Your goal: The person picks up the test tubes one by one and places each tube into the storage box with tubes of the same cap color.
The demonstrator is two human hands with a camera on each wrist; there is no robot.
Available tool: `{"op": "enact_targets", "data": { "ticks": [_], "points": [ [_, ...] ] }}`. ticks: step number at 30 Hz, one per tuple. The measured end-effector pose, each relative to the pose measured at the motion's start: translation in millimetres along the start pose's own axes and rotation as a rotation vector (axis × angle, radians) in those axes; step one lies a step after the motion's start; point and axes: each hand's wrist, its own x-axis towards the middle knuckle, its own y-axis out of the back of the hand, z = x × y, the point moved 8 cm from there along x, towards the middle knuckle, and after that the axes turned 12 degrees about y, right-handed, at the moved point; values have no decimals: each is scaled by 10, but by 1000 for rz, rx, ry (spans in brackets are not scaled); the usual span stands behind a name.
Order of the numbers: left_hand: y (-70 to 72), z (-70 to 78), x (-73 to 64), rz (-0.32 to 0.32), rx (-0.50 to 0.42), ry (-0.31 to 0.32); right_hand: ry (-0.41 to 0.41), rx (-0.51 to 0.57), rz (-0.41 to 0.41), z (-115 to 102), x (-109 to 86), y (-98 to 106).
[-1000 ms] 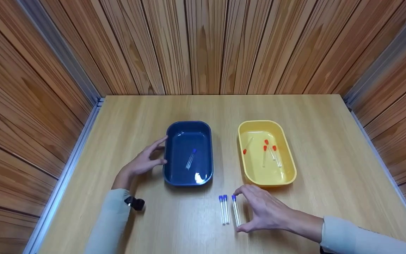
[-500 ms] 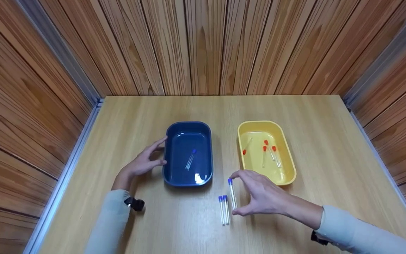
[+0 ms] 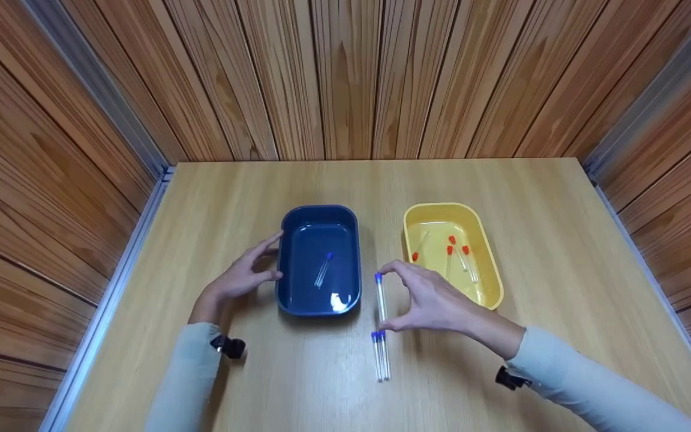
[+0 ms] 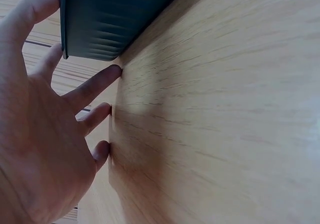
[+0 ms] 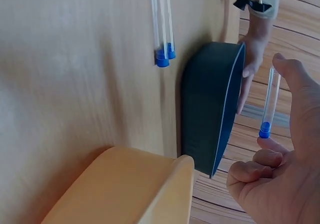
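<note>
My right hand holds a clear test tube with a blue cap lengthwise between thumb and index finger. In the right wrist view this tube hangs above the table, a finger at its capped end and the thumb at the other. Two more blue-capped tubes lie side by side on the table. To their upper left stands a dark blue bin with a blue-capped tube inside; whether it is one or two I cannot tell. My left hand, fingers extended, touches the bin's left rim.
A yellow bin on the right contains several red-capped tubes; my right hand covers its near left corner. Wood-panelled walls with metal edge rails enclose the table at the back and sides.
My right hand has lifted the blue-capped test tube and carried it forward and left, toward the gap beside the blue bin. The left hand stays at the bin.
</note>
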Motion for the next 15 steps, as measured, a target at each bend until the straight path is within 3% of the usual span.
{"op": "enact_targets", "data": {
  "ticks": [3,15],
  "points": [
    [-2,22,-15,1,11,-26,-6,31,7,26,61,-18],
    [-9,27,-31,-4,12,-12,-35,110,28,71,294,-49]
  ]
}}
